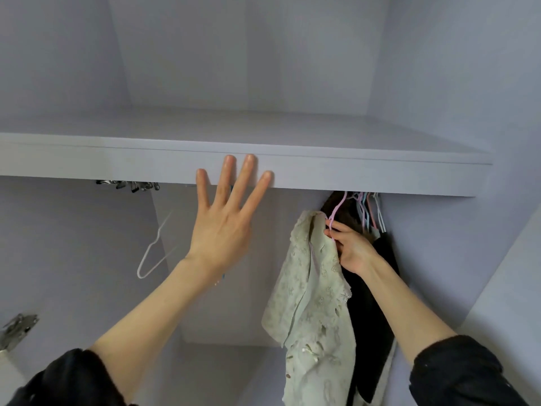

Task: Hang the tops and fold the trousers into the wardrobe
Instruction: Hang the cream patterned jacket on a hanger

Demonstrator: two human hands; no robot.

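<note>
pale green embroidered top hanging on a pink plastic hanger at the right end of the lilac wardrobe.
right hand pinches the hanger neck at the top's collar; left hand, fingers spread flat, is raised before the shelf edge, well apart from the top. no readable writing.

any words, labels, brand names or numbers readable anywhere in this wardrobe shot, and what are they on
None can be read.
The pale embroidered top held by the right hand on a pink hanger shows only stitched patterns, no lettering.
The shelf edge by the left hand, the white hanger and the dark garment carry no visible text or tag.
</note>
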